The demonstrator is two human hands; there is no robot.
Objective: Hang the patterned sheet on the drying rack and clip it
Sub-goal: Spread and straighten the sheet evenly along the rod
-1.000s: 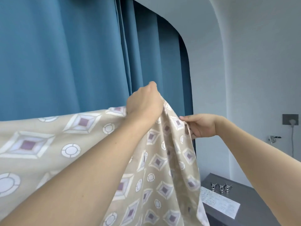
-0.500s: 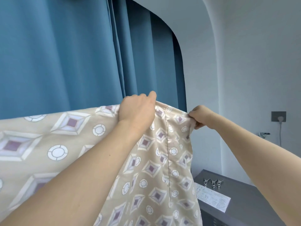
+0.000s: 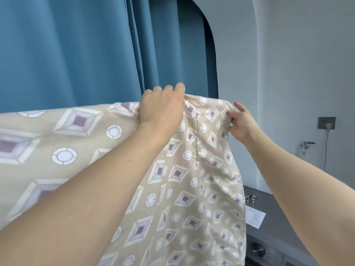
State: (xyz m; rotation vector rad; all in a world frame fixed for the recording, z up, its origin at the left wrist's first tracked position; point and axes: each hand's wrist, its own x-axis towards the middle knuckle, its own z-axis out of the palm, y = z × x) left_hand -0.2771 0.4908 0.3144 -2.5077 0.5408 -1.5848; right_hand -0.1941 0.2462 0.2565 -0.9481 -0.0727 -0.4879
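Observation:
The beige patterned sheet [image 3: 194,181], printed with purple diamonds and white circles, hangs draped across the view, its top fold running level from the left to the right end. The rack under it is hidden by the cloth. My left hand [image 3: 161,108] lies over the top fold with its fingers curled over the far side, gripping the cloth. My right hand [image 3: 240,123] pinches the sheet's right end near the top corner. Small metal clips [image 3: 251,198] sit on the grey machine below right.
Blue curtains [image 3: 96,50] hang right behind the sheet. A grey washing machine [image 3: 276,214] with a white label stands at the lower right. A wall socket [image 3: 326,122] and a tap [image 3: 306,144] are on the white wall to the right.
The sheet's bunched right end has been spread out flat along the top. My right hand moved rightward and lower to the sheet's end; my left hand settled over the top fold.

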